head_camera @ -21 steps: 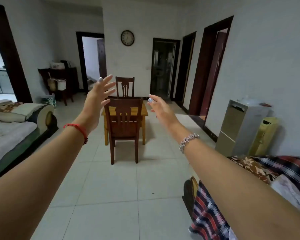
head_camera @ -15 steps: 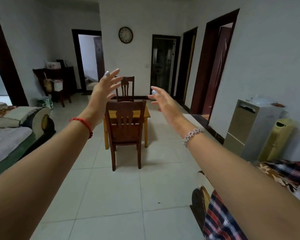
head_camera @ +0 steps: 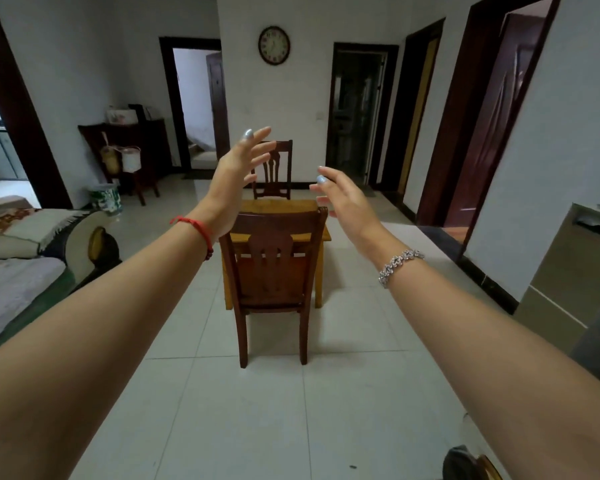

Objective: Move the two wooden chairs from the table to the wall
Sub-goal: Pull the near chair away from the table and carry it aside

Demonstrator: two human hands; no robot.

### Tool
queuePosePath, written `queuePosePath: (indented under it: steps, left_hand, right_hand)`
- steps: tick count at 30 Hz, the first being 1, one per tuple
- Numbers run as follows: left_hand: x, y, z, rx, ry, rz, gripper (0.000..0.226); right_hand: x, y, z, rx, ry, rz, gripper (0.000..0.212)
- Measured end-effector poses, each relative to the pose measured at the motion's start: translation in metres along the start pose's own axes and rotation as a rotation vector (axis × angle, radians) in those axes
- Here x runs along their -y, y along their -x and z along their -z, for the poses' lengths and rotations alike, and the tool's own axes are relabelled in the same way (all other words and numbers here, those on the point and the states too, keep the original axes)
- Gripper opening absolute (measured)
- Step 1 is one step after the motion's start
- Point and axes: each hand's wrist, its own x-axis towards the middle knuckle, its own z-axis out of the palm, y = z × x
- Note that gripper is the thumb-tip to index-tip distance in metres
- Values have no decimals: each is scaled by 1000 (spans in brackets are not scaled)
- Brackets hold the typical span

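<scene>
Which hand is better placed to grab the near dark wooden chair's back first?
Left. The left hand hovers open nearer the near dark wooden chair top rail's left end; the open right hand looks slightly farther off.

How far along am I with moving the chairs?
Nothing is done: the near chair and far chair both stand at the table. In hand: your left hand and right hand reach forward, open and empty. Left: carrying both chairs to the wall.

A round dark-framed wall clock (head_camera: 274, 45) hangs on the white wall between two dark doorways. At left, a cushioned sofa with a patterned throw (head_camera: 32, 244) sits near a dark wooden side cabinet (head_camera: 125, 140). Pale glossy floor tiles (head_camera: 257, 410) cover the room.
</scene>
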Motion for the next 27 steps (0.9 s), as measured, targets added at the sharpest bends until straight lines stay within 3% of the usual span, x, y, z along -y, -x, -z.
queuePosePath:
  steps: [16,27]
  left_hand:
    - [154,-262,5,-30,13,11,48]
    - [308,-419,40,131,-64,62,42]
  right_hand:
    - [-107,-279,-40,89,29,6,44]
    - [-201,-444,-104,189,64,-127,60]
